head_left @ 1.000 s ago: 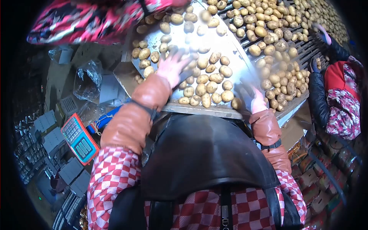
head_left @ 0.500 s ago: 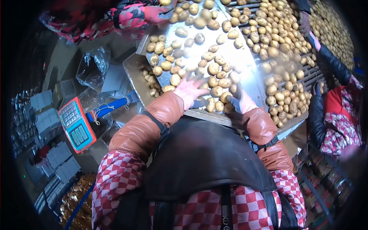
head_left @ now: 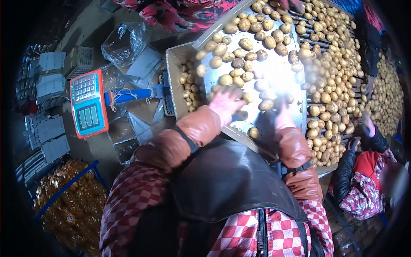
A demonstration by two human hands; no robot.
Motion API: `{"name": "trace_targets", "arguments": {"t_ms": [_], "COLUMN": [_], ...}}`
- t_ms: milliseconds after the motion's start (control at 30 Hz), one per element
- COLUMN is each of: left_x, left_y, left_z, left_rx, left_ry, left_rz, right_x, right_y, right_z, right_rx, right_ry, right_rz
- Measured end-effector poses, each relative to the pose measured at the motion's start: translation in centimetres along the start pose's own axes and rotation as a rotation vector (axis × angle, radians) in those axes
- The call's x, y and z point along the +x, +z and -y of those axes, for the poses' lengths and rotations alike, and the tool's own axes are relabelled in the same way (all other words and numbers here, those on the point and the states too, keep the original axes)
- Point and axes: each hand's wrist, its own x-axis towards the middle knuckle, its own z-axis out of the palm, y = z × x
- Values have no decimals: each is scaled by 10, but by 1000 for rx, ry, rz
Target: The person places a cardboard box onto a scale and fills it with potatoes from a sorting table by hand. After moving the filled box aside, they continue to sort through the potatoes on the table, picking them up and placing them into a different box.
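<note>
Through the head camera I see a metal desk (head_left: 275, 72), an orange-rimmed keypad panel (head_left: 88, 105) well to its left. My left hand (head_left: 227, 104) is spread open near the desk's closest edge; my right hand (head_left: 283, 115) blurs, its grip unclear. Potatoes (head_left: 266, 105) lie scattered beyond and between both.

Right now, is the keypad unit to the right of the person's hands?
No, the keypad unit is left of the left hand and right hand.

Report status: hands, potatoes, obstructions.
Left hand open beside potatoes; right hand blurred low on tray, grip unclear. Potatoes loose, mostly toward the far end. No obstruction seen; glare washes out mid-tray.
</note>
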Motion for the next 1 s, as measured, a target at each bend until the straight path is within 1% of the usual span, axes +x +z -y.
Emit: {"name": "trace_targets", "arguments": {"t_ms": [67, 133, 167, 200, 267, 300, 333, 400, 433, 467, 533, 567, 600, 633, 667, 700, 733, 767, 800, 833, 867, 900, 933, 967, 1000], "left_x": [-6, -10, -10, -7, 16, 32, 51, 95, 110, 126, 136, 134, 128, 128, 124, 123, 119, 113, 110, 111, 124, 140, 164, 189, 220], "left_y": [-8, -30, -32, -41, -51, -57, -62, -49, -50, -50, -55, -57, -57, -56, -57, -79, -103, -109, -110, -85, -83, -83, -80, -73, -57], "left_z": [15, 18, 26, 35, 41, 39, 36, 34, 34, 38, 43, 43, 45, 49, 42, 19, -8, -36, -56, -51, -60, -60, -60, -47, -21], "left_rx": [-2, 85, 110, 105, -52, -31, -36, 133, 172, 149, 48, 4, -38, -89, -32, -179, -324, -310, -296, -361, -305, -323, -346, -479, -619], "left_ry": [-213, -400, -441, -384, -309, -193, -258, -407, -441, -410, -408, -357, -307, -400, -489, -528, -572, -451, -332, -182, -124, -132, -133, -196, -251], "left_rz": [-129, -190, -176, -235, -294, -361, -121, 124, 255, 310, 278, 167, 59, 72, 66, 165, 270, 343, 419, 414, 351, 237, 123, 13, -84], "right_x": [-20, -32, -32, -31, -31, -27, -25, -36, -42, -46, -54, -56, -59, -62, -62, -65, -70, -73, -73, -71, -69, -69, -71, -79, -90], "right_y": [15, 35, 25, 17, 2, 16, 22, 16, 10, 9, 6, 2, -1, -3, -6, -9, -10, -10, -8, -3, 4, 11, 12, 7, 3], "right_z": [51, 62, 71, 77, 76, 60, 41, 41, 42, 42, 37, 35, 33, 32, 30, 30, 31, 31, 27, 22, 16, 11, 0, -9, -19], "right_rx": [-247, -441, -235, -229, -112, 341, 342, 588, 546, 553, 620, 630, 803, 977, 1151, 1170, 1408, 1644, 1665, 1799, 1932, 1803, 1819, 1715, 1612], "right_ry": [-55, -343, -357, -351, -400, -337, -326, -120, -113, -100, -18, -13, 36, 77, 111, 99, 120, 143, 137, 111, 81, -14, -23, 120, 269], "right_rz": [69, -95, 54, 45, 191, 248, 231, 223, 185, 159, 171, 139, 184, 234, 286, 265, 184, 104, 97, 120, 138, 119, 95, 135, 162]}}
